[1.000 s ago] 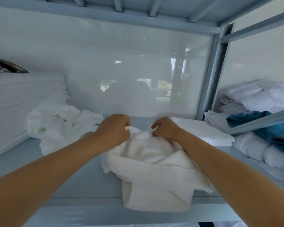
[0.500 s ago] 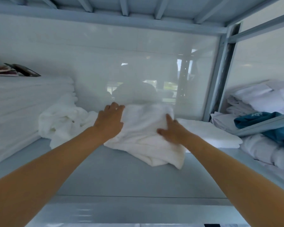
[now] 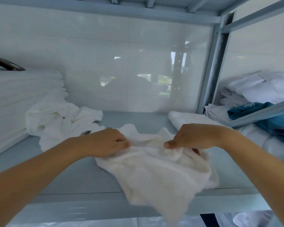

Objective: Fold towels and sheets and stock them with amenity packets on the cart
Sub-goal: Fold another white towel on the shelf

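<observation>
- Both hands hold the same white towel (image 3: 156, 171) by its far edge: the left hand (image 3: 105, 142) pinches the cloth with curled fingers, and the right hand (image 3: 193, 138) pinches a bunched fold between thumb and fingers.
- Each grip is narrow, closed tight on cloth, with nothing else held.
- Holding two points along one edge probably serves to spread the towel flat for folding; that edge is still rumpled between the hands.
- That towel lies on the shelf (image 3: 69, 176) in the middle, its near part hanging over the front lip and blurred.
- A crumpled pile of towels (image 3: 56, 117) waits at the far left, beside a tall folded stack (image 3: 18, 102).
- A folded towel (image 3: 192, 119) lies far right, likely finished.
</observation>
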### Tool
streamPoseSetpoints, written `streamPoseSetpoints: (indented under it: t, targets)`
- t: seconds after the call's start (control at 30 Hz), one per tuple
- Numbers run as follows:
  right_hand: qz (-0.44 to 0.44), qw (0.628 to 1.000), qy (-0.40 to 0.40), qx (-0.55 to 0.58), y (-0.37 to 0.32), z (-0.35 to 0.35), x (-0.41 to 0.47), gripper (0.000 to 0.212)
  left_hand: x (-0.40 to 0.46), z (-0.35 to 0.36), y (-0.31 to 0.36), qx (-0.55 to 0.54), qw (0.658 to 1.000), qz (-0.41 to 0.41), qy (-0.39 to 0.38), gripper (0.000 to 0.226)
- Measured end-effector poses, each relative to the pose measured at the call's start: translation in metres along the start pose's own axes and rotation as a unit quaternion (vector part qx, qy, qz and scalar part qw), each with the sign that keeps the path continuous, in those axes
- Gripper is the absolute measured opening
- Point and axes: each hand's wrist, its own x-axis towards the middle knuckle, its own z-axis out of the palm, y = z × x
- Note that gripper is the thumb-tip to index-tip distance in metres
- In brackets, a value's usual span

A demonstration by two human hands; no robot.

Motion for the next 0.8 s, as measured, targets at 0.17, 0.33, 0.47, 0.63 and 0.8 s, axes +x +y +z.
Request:
streamPoseSetpoints:
  t: [0.17, 0.33, 0.47, 0.63, 0.8]
  targets:
    - [-0.01, 0.999, 0.009, 0.038, 0.0, -0.015, -0.027, 0.044, -0.015, -0.002, 0.013, -0.017, 1.0, -0.016, -0.004, 0.052]
    - [0.075, 0.997, 0.034, 0.014, 0.005, 0.015, 0.008, 0.033, -0.019, 0.006, -0.002, 0.114, 0.987, -0.115, 0.01, 0.024]
    - [0.055, 0.997, 0.043, 0.018, 0.013, 0.044, 0.025, 0.021, -0.015, 0.021, -0.02, 0.156, 0.981, -0.114, -0.009, 0.017]
    - [0.033, 0.985, 0.166, -0.008, 0.021, 0.034, 0.03, 0.02, -0.015, 0.013, -0.033, 0.08, 0.979, -0.134, 0.129, 0.018]
    - [0.029, 0.899, 0.437, 0.013, 0.027, -0.018, 0.055, 0.02, -0.004, -0.008, -0.028, 0.049, 0.941, -0.072, 0.326, 0.015]
